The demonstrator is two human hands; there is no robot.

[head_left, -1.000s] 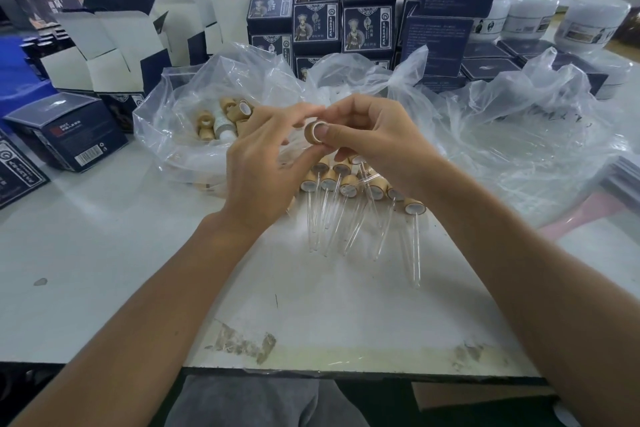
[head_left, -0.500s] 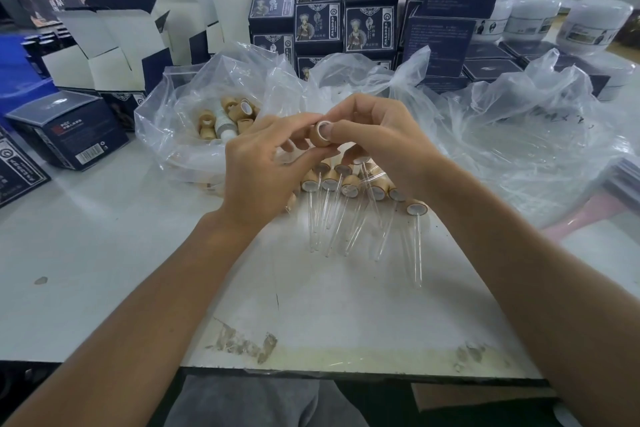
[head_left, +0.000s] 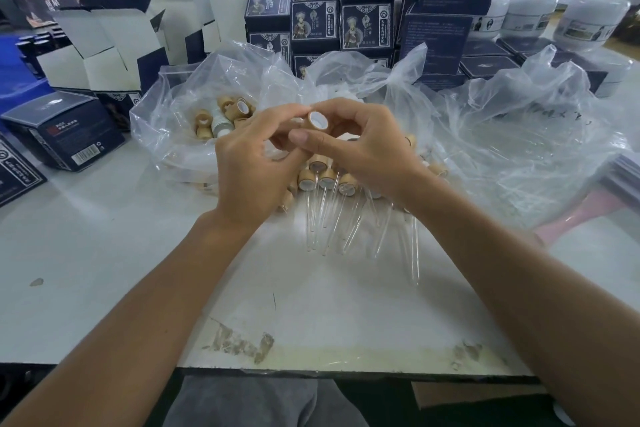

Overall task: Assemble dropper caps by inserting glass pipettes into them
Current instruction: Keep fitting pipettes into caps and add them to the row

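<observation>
- Head view: finished droppers (head_left: 327, 180) lie on the tabletop (head_left: 104, 253).
- Both hands, left hand (head_left: 254, 163) and right hand (head_left: 367, 146), pinch one cap (head_left: 317, 120); no pipette visible in it.
- Loose caps (head_left: 221, 114) wait bagged.

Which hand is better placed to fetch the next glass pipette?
Probably the right hand: it is nearer the clear bag on the right, while the left hand also pinches the bamboo dropper cap.
</observation>
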